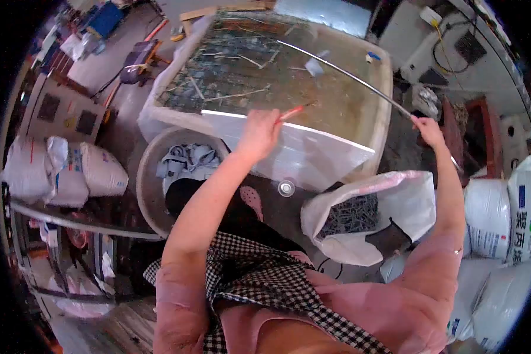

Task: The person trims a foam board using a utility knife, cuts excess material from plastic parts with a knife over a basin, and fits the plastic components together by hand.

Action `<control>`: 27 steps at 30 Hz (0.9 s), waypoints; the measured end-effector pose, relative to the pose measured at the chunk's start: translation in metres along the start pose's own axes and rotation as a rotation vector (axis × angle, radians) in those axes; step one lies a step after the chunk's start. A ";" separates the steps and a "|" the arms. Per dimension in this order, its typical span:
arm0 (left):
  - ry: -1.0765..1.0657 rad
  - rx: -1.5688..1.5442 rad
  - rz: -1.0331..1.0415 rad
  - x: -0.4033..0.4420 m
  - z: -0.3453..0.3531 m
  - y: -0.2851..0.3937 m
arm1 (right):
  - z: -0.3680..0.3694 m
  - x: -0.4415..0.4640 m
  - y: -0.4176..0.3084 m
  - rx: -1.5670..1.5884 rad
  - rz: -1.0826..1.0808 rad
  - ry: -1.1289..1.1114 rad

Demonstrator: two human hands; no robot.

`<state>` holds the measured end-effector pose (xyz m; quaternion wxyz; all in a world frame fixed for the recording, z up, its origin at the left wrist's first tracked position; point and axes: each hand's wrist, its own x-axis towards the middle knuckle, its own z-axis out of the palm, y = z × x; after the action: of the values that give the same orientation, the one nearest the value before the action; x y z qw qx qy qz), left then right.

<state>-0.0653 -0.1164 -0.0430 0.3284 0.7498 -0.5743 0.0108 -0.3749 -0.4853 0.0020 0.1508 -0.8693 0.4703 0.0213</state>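
A red tool (290, 112) has a blurred tip above the front edge of the tub (386, 124); the left hand (259, 134) grips it closed, the right hand (429, 131) a metal rod (348, 75).

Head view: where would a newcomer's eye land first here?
Probably on the long metal rod, gripped in the right hand and slanting over the big tub ahead. Next, the red-handled tool in the left hand, at the tub's near side. Below, right of centre, an open white sack holds many small grey pieces.
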 end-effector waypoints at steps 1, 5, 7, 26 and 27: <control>0.049 0.023 0.017 0.002 0.000 -0.004 | -0.004 -0.004 0.000 -0.025 0.065 0.027; 0.020 -0.001 0.044 0.003 -0.006 -0.014 | -0.026 0.000 0.027 -0.184 0.118 -0.002; 0.054 0.002 0.055 0.003 -0.005 -0.017 | -0.032 -0.003 0.032 -0.267 0.146 0.043; 0.091 0.028 0.088 -0.005 -0.012 -0.025 | 0.029 0.005 -0.031 -0.228 0.062 -0.159; 0.085 0.020 0.092 -0.007 -0.013 -0.025 | 0.035 0.009 -0.037 -0.237 0.047 -0.173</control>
<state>-0.0419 -0.1006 -0.0478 0.3440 0.7247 -0.5937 0.0637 -0.3356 -0.4636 -0.0235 0.0866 -0.8647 0.4698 0.1552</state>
